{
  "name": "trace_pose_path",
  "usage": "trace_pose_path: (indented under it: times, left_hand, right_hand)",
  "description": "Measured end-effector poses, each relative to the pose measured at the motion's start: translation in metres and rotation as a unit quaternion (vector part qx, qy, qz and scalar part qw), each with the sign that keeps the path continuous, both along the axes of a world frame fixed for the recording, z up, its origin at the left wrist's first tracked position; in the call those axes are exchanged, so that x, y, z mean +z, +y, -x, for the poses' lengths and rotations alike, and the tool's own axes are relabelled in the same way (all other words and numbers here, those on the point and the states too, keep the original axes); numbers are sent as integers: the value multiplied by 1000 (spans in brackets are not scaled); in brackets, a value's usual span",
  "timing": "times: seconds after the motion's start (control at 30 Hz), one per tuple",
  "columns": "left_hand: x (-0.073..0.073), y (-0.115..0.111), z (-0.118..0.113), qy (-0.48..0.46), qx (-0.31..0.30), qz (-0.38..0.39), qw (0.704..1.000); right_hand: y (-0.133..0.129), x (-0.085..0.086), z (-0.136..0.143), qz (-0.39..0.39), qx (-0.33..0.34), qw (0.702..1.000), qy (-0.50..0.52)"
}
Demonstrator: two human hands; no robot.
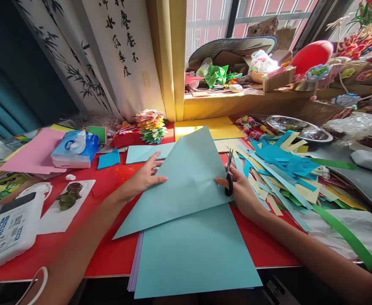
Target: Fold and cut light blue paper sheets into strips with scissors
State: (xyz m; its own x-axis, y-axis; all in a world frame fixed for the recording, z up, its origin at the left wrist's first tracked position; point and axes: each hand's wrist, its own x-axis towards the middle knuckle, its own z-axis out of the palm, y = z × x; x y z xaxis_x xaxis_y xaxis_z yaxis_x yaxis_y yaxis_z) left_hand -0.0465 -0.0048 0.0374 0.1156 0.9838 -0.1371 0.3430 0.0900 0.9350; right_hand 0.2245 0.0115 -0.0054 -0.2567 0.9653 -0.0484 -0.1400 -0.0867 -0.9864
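A light blue sheet of paper [186, 186] is held tilted over a stack of paper whose top light blue sheet [195, 254] lies near the table's front edge. My left hand [146, 176] grips its left edge, thumb on top and index finger stretched out. At the right edge, my right hand [241, 190] pinches the same sheet with the thumb on its face. A pair of scissors [229, 182] with black handles sits in that hand too, blades pointing up and away from me. Purple sheets [136, 262] show under the stack's left side.
Cut paper strips [278, 169] pile up at right, before a metal bowl [300, 127]. A tissue pack [74, 148], pink paper [35, 152] and a white box [12, 228] lie left. A folded-paper piece [151, 126] stands at the back beside yellow paper [211, 127].
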Motion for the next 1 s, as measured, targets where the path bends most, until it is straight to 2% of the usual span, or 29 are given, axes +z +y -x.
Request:
trace_pose_path:
  times: [0.1,0.17,0.2,0.3,0.37,0.43,0.5,0.63,0.73,0.83,1.0]
  left_hand:
    - [-5,3,2,-62,-20,162,985]
    - [-9,5,3,-83,-12,207,975]
    - [-11,5,3,-83,8,200,976]
    - [-16,6,1,-21,99,84,991]
    - [-16,6,1,59,166,-23,984]
    - [-14,6,1,123,216,-103,963]
    - [-11,5,1,166,247,-157,942]
    - [-4,1,1,211,284,-229,907]
    - [0,-2,1,215,306,-269,887]
    - [4,-5,-1,223,332,-316,860]
    - [6,-10,-6,242,343,-358,834]
  right_hand:
    - [2,-2,-2,1,-61,998,6]
    - [2,-1,-2,-7,-74,997,9]
    - [1,-1,-2,-20,-78,997,8]
    - [-1,3,-3,-98,-115,989,-3]
    - [-2,5,-3,-146,-134,980,-8]
    - [-4,7,-3,-159,-113,981,-12]
    - [-6,9,-3,-146,-59,987,-19]
    - [-13,12,0,-79,99,990,-62]
    - [-17,16,1,-42,175,975,-127]
    - [-20,22,2,-19,205,963,-176]
    - [-22,27,3,-2,193,958,-214]
